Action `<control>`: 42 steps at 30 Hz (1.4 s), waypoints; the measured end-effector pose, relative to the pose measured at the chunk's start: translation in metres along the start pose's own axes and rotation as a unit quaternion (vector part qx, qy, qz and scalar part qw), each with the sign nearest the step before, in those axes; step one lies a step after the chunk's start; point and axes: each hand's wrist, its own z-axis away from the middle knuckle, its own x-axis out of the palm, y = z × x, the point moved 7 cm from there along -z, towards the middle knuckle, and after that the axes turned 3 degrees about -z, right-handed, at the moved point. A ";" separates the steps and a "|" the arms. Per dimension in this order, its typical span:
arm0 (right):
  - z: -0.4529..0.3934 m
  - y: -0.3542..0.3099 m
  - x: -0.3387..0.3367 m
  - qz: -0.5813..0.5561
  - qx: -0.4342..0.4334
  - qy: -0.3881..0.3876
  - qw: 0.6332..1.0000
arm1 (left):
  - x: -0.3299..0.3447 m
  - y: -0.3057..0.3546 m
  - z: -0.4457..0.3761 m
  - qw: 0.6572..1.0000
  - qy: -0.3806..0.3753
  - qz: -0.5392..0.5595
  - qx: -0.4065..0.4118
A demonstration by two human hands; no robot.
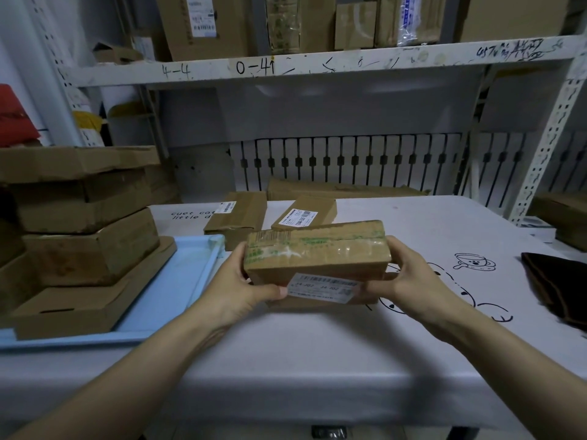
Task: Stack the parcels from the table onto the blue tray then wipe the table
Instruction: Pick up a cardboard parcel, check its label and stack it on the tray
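Observation:
Both hands hold a taped cardboard parcel (pixel 317 254) with a white label above the white table (pixel 317 344). My left hand (pixel 244 287) grips its left end and my right hand (pixel 409 281) grips its right end, thumbs on the near face. The blue tray (pixel 171 290) lies at the left and carries a stack of several cardboard boxes (pixel 85 246). Two more labelled parcels lie on the table behind the held one: a flat parcel (pixel 236 215) and a smaller parcel (pixel 306 212).
A dark cloth (pixel 559 287) lies at the table's right edge. A long flat carton (pixel 343 188) sits behind the table against a railing. A metal shelf (pixel 317 63) loaded with boxes runs overhead, with an upright post (pixel 546 147) at the right.

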 end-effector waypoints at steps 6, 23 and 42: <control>-0.001 -0.001 -0.005 0.019 -0.014 0.022 0.999 | -0.006 0.019 0.002 0.995 0.033 -0.077 0.056; 0.004 -0.045 0.003 0.281 -0.187 0.114 0.934 | 0.023 0.071 0.015 0.940 0.034 -0.250 0.229; 0.004 -0.009 -0.003 0.128 -0.037 0.020 0.991 | 0.015 0.037 0.008 0.993 -0.031 -0.068 0.094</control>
